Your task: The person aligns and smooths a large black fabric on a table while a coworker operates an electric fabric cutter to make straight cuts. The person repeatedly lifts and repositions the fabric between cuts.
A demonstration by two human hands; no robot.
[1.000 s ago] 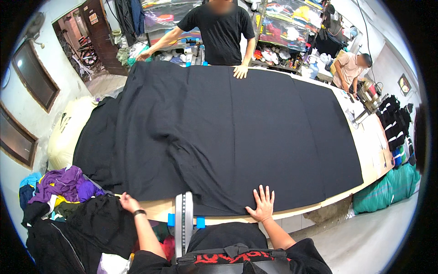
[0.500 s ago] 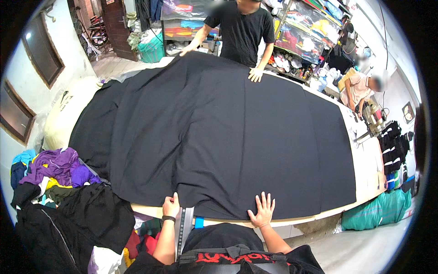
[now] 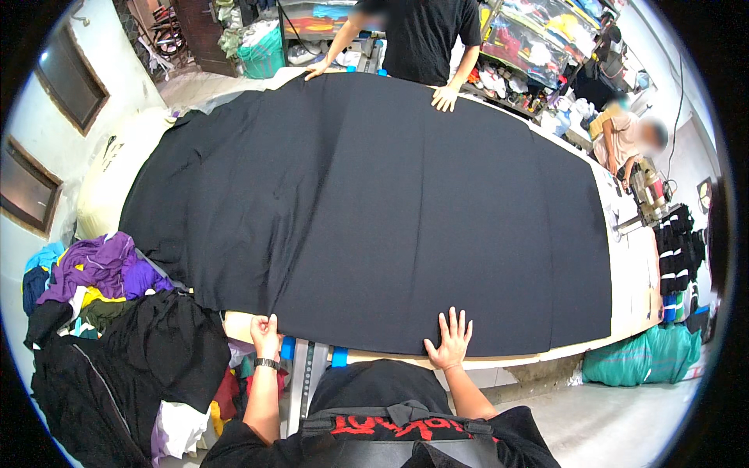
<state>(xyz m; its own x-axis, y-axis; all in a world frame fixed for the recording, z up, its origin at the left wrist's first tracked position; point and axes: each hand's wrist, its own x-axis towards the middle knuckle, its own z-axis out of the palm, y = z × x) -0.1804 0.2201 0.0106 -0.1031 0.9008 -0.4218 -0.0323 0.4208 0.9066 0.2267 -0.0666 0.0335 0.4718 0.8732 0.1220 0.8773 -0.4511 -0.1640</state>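
A wide sheet of black fabric lies spread over a long table. At its near edge, left of centre, my left hand has its fingers pinched on the cloth's border. My right hand rests flat on the fabric near the same edge, fingers spread. Folds run through the cloth up from my left hand, while its right part lies mostly smooth. Across the table a person in a black shirt has one hand on the far edge and the other hand at the cloth's far left.
A heap of coloured clothes and a black garment crowd the left. A metal rail with blue clamps sits at the table's near edge. At right are a green sack, a machine and another seated person.
My left hand has moved left, drawing the near edge with it, and the wrinkles in the middle have flattened. The co-worker's left-side hand has lowered the raised far edge to the table.
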